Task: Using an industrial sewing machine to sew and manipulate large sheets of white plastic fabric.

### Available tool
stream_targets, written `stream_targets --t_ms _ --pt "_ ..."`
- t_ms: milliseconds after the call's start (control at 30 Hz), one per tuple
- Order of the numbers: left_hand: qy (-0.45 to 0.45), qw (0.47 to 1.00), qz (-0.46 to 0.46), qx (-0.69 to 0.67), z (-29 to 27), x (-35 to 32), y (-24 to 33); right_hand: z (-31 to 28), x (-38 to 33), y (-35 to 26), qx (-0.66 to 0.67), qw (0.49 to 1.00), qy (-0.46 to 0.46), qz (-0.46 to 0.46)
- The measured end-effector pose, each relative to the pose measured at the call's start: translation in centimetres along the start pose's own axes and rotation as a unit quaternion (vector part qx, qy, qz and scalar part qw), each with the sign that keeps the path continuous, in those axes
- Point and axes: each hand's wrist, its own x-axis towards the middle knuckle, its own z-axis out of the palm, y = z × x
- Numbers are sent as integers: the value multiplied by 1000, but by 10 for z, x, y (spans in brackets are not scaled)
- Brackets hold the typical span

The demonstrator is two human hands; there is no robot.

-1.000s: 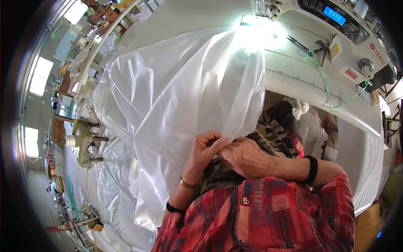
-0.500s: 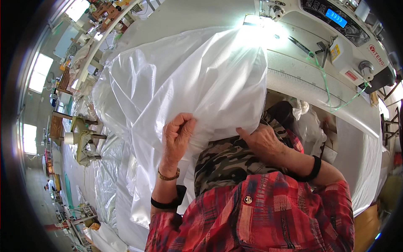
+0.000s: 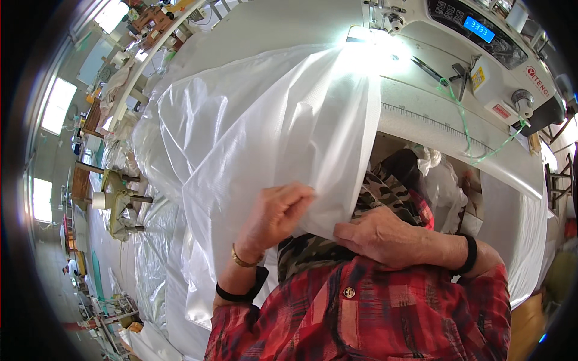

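While crinkled glossy white woven sheet (image 3: 265,132) drapes, left hand (image 3: 274,216) and right hand (image 3: 385,237) grip pinching its hem

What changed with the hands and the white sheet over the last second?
The left hand slid left along the edge of the white woven sheet, away from the right hand; the hands started bunched together and are now apart, both gripping. The sewing machine is unmoved.
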Motion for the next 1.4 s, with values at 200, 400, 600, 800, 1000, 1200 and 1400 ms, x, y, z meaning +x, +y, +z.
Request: stream_targets --t_ms 200,400,600,800,1000,1200,1400 --pt "-85 996 0 -33 30 -2 -2 0 23 -5 -37 998 -49 -8" --pt "-102 973 -85 -187 34 -3 -10 14 27 -2 -64 997 -15 -42" --pt "-110 943 -169 -266 30 -2 -12 19 34 -6 -141 988 -41 -53" --pt "-83 939 -241 -230 29 2 -23 15 37 11 -159 980 16 -116" --pt "37 975 -179 -124 -36 20 13 6 44 75 96 824 542 135" --pt "-69 994 1 85 -81 64 77 -24 166 52 99 986 105 87" --pt "-214 930 223 200 -53 60 68 54 181 89 48 970 218 -92"
